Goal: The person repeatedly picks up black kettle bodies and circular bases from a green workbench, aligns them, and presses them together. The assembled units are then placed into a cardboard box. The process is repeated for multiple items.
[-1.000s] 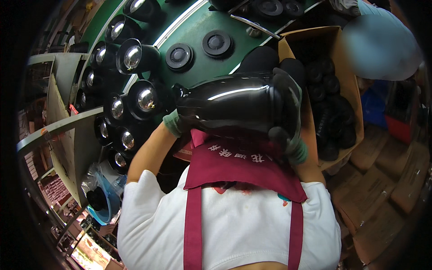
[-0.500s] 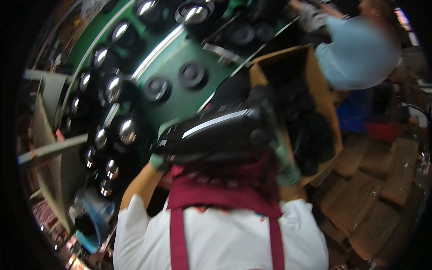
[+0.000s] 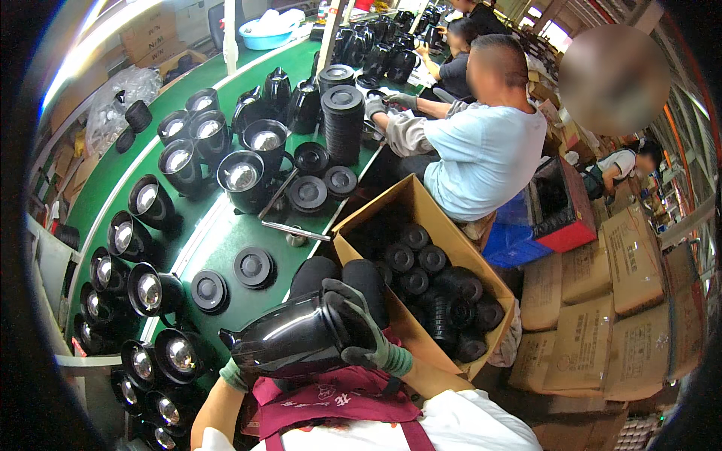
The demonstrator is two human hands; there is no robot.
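Note:
A glossy black thermos jug [image 3: 289,338] lies on its side across my lap, its spout end to the left and its base to the right. My right hand [image 3: 361,328], in a grey-green glove, is wrapped round the base end, fingers over the top and thumb below. At the spout end my left hand [image 3: 235,374] shows only its green cuff; the jug hides the fingers as it supports that end. Two black round lids, one left [image 3: 209,290] and one right [image 3: 254,267], lie on the green table just beyond the jug.
Black jugs with silvery liners [image 3: 180,167] stand along the green table [image 3: 197,259]. Lids are stacked [image 3: 344,124] farther off. At my right stands an open carton [image 3: 487,353] of black lids. A co-worker [image 3: 481,154] sits beyond it; sealed cartons [image 3: 579,331] are piled right.
My view has swung up and steadied, showing more of the table and the co-worker. The jug now sits lower in view, with its base end tilted up; both hands stay at its ends.

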